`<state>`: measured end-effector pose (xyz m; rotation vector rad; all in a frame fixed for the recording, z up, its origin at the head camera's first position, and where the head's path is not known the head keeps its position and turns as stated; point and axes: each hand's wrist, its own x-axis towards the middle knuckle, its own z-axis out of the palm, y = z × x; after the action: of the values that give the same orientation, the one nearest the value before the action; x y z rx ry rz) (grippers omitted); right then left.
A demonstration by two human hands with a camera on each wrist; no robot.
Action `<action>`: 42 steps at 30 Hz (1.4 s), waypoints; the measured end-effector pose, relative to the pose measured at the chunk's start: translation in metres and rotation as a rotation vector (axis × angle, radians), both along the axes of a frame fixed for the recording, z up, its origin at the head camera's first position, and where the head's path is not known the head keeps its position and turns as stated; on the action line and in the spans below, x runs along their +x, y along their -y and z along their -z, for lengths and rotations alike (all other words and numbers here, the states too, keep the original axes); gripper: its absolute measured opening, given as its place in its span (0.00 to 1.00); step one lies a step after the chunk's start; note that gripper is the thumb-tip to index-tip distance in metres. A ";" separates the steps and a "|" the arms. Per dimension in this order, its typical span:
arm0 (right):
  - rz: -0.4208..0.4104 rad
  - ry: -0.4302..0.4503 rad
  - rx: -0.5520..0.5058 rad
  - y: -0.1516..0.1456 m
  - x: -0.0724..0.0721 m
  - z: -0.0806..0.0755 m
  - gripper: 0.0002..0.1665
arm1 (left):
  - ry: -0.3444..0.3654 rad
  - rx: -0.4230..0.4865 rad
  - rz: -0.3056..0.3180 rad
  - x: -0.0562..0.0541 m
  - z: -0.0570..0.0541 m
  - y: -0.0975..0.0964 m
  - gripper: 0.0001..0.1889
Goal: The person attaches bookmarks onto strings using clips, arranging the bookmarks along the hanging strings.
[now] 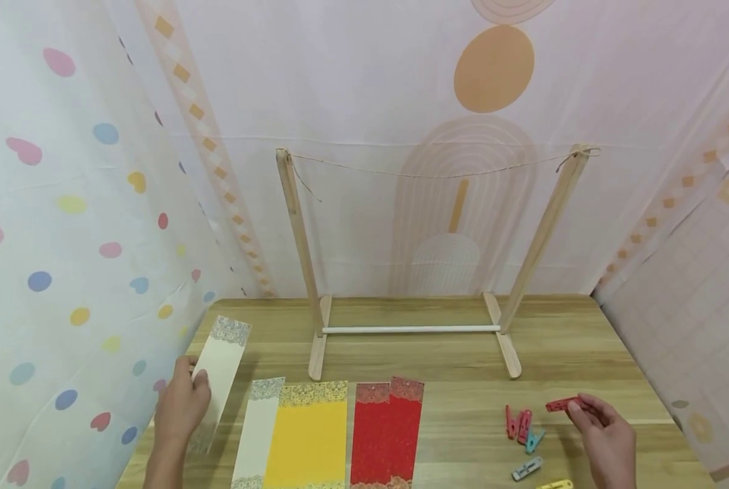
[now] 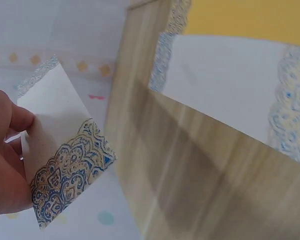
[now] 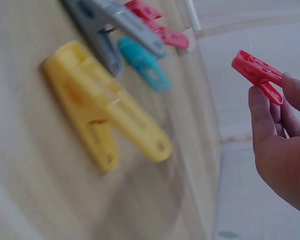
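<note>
My left hand grips a white paper strip by its left edge, above the table's left side; lacy blue-and-gold bands cross both its ends. Between thumb and fingers, my right hand pinches a red clothespin at its handle end. On the table near that hand lie other pins: red clothespins, a teal clothespin, a grey clothespin and a yellow clothespin. A second white strip lies beside a yellow sheet, with red strips to their right.
Toward the back of the wooden table stands a frame with two wooden posts and a white bottom rod. A thin string sags between the post tops. Patterned curtains hang behind and at the sides.
</note>
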<state>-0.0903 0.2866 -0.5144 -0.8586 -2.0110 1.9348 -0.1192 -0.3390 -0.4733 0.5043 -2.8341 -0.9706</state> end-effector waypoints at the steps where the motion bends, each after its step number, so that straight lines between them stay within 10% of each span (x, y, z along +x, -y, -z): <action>1: 0.008 -0.012 0.008 0.001 -0.001 -0.003 0.10 | -0.009 0.013 -0.002 0.000 -0.002 -0.002 0.23; 9: -0.024 -0.028 0.109 0.015 -0.016 -0.027 0.15 | -0.071 0.222 0.051 -0.006 -0.016 -0.019 0.27; 16: -0.043 -0.141 0.139 0.033 -0.032 -0.054 0.13 | -0.180 0.176 0.081 -0.012 -0.031 -0.037 0.23; 27: -0.116 -0.316 0.458 0.048 -0.052 -0.094 0.11 | -0.320 0.251 0.118 -0.023 -0.058 -0.069 0.17; 42: -0.213 -0.554 0.481 0.079 -0.081 -0.159 0.07 | -0.405 0.329 0.174 -0.043 -0.085 -0.100 0.18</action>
<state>-0.1712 0.2078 -0.3553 0.0107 -2.1100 1.4448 -0.1621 -0.2391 -0.3879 0.0685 -2.3955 -1.3999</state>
